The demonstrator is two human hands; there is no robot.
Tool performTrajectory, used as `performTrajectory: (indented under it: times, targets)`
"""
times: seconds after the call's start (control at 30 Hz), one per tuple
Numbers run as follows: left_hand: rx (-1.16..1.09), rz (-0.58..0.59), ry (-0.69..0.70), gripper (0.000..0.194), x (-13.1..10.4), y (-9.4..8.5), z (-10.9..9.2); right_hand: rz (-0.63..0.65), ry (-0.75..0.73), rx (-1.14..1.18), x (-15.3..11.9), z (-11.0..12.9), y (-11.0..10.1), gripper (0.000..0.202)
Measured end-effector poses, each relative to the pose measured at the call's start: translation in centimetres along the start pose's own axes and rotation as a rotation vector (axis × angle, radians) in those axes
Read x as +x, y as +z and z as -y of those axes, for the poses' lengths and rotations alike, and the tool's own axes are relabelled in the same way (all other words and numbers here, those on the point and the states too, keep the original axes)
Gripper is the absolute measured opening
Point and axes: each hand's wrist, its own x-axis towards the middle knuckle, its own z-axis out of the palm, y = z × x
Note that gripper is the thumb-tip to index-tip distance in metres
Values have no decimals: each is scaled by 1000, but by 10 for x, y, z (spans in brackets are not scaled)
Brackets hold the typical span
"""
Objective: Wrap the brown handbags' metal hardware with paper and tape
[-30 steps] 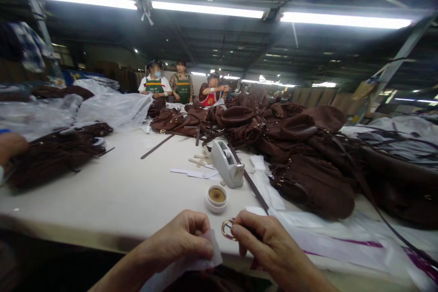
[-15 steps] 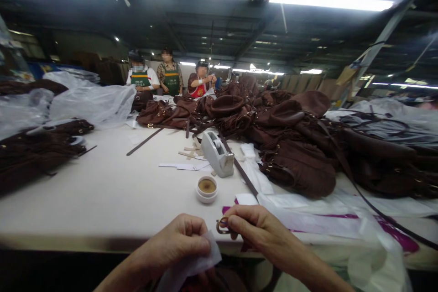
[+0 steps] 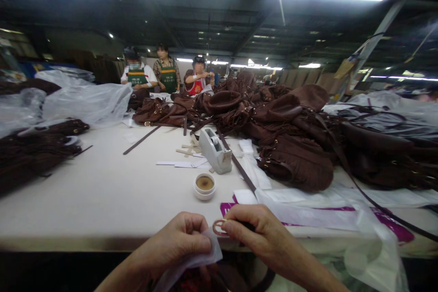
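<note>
At the near edge of the broad white-topped bench [image 3: 102,191], both bare hands are closed on something. The left hand [image 3: 186,239] pinches a thin, translucent white sheet [image 3: 211,250] between thumb and curled fingers, and the sheet hangs down below the bench's near edge. The right hand [image 3: 255,232] grips a small, rounded gold-coloured metal buckle [image 3: 214,227] between thumb and forefinger, its frame pointing toward the left hand. The buckle lies just beside the sheet's upper end; whether they touch cannot be told. Farther in from the near edge stands an open round white jar [image 3: 204,195] holding an amber-brown substance, and behind it a grey tape dispenser [image 3: 215,153], with narrow white paper strips [image 3: 174,164] and short beige strips [image 3: 187,151] scattered to its left. A flat dark-brown strap [image 3: 141,140] lies slantwise toward the far edge, where a heap of dark-brown leather bags [image 3: 236,112] spreads toward the right side. A fringed dark-brown bag [image 3: 299,164] rests at the front of that heap. Purple-and-white plastic packaging [image 3: 318,217] lies along the near edge, right of the hands. Toward the left edge are a dark-brown fringed bundle [image 3: 37,157] and crumpled clear plastic sheeting [image 3: 89,102]. Three people in aprons [image 3: 168,77] are beyond the far edge.
</note>
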Motion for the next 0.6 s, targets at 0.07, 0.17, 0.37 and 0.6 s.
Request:
performTrajectory:
  times: [0.07,0.17,0.37,0.6]
  targets:
    - [9,-17,11,16,0,0,-1,14,7,-8,0,-1,1,40]
    - [29,-44,23,16,0,0,-1,33,13,-54,-1,-1,1,41]
    - [116,-82,80,20,1,-7,2,85,20,-208,-4,3,1,34]
    - [238,-32,159,21,1,-5,1,175,31,-246,7,7,3,24]
